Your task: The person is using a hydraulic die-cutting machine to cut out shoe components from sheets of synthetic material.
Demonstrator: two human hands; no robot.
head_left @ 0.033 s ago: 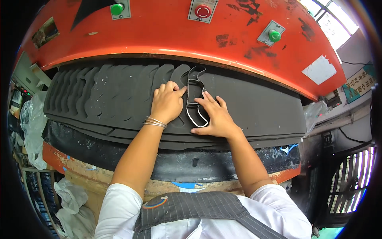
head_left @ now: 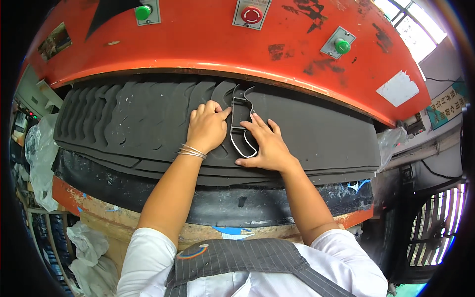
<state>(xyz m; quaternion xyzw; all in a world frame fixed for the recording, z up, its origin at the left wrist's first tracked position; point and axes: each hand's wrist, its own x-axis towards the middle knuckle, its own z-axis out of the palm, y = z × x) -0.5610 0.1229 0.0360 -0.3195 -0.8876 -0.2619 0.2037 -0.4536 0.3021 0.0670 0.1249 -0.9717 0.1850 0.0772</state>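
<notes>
A metal-edged cutting die (head_left: 232, 129), tall, narrow and wavy with cross bars, stands on a dark grey foam sheet (head_left: 311, 128). My left hand (head_left: 207, 126) rests on the foam to its left. Its fingers are curled, the index finger reaching to the die's left edge; what lies under the curled fingers is hidden. My right hand (head_left: 264, 143) is at the die's lower right, thumb by the near curved end and fingers along the right edge, bracketing it. Left of the die, the foam carries wavy cut lines and several cut-out gaps.
Behind the foam stands an orange machine beam (head_left: 198, 44) with a red button (head_left: 252, 15) and two green buttons (head_left: 342, 46). Under the foam stack lies a black pad (head_left: 237, 208) on a worn wooden edge. Plastic bags (head_left: 42, 163) hang at the left.
The cutting die and my right hand sit very slightly further left. My left hand keeps nearly the same place.
</notes>
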